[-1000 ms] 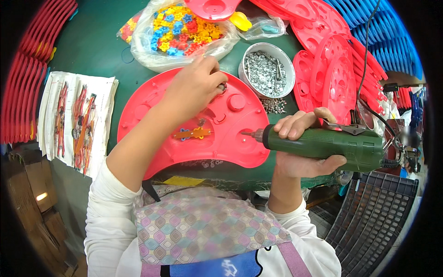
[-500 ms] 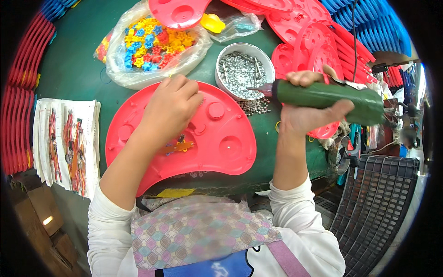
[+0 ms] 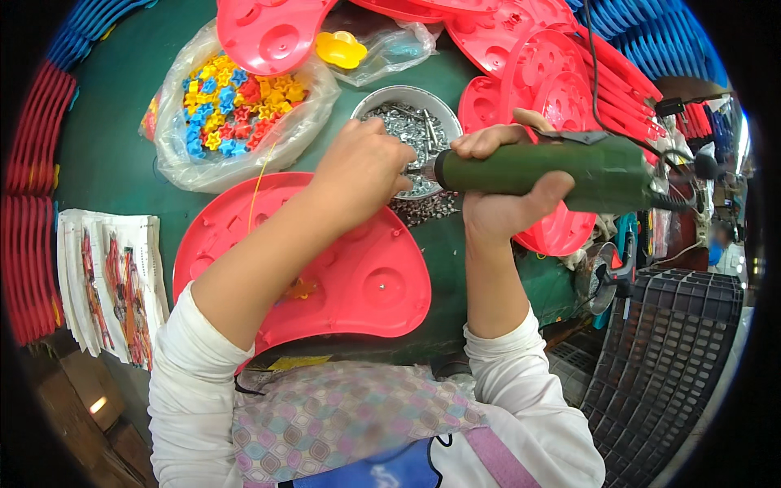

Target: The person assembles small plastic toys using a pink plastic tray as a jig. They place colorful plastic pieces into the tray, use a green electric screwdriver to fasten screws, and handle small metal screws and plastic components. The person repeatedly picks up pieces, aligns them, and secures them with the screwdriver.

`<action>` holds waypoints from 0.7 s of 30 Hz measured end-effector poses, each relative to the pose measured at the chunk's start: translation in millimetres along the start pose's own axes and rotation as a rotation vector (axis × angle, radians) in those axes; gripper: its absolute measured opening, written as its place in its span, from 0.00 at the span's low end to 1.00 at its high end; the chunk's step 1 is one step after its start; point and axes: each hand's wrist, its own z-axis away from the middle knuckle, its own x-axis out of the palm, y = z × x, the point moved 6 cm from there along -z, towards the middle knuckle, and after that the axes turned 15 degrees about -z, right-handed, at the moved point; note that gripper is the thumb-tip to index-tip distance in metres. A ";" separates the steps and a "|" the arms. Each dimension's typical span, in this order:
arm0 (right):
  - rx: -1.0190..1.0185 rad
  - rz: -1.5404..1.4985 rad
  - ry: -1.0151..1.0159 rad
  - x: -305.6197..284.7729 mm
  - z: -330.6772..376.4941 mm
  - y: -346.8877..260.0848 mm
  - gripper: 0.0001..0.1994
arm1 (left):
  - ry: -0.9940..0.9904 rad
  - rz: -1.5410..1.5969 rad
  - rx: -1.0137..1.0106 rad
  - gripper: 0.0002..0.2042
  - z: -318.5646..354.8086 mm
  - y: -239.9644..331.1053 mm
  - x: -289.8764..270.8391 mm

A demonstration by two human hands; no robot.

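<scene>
My right hand (image 3: 504, 213) is wrapped round a green electric screwdriver (image 3: 545, 175), held level with its tip pointing left. At that tip my left hand (image 3: 362, 169) has its fingers pinched together over the edge of a white bowl (image 3: 450, 116). Whatever the pinch holds is too small to make out. Loose screws and metal bits (image 3: 407, 128) fill the bowl. Below my left forearm lies a red, bean-shaped plastic tray (image 3: 366, 289) with round recesses and pegs. A small orange-yellow piece (image 3: 303, 289) on the tray is partly hidden by the forearm.
A clear bag (image 3: 305, 154) holds star-shaped pieces in several colours. More red trays (image 3: 488, 41) are piled at the back right. A yellow flower-shaped piece (image 3: 340, 50) lies behind the bowl. Papers with bundled wires (image 3: 114, 285) lie left; a black crate (image 3: 659, 358) stands right.
My left hand has moved from over the tray rightward to the screwdriver tip at the bowl. The screwdriver has shifted slightly left, and the whole view has moved a little.
</scene>
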 end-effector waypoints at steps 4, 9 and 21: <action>-0.079 -0.158 -0.043 0.6 -3.2 -20.9 0.49 | 0.012 0.111 0.009 0.08 -3.2 -1.4 6.0; -0.151 -0.256 -0.088 11.9 -3.2 -39.4 0.50 | 0.190 0.130 -0.013 0.07 15.5 -8.1 -17.5; -0.112 -0.365 -0.132 54.3 10.8 -27.3 0.51 | 0.185 0.370 -0.196 0.08 59.7 -33.6 -37.0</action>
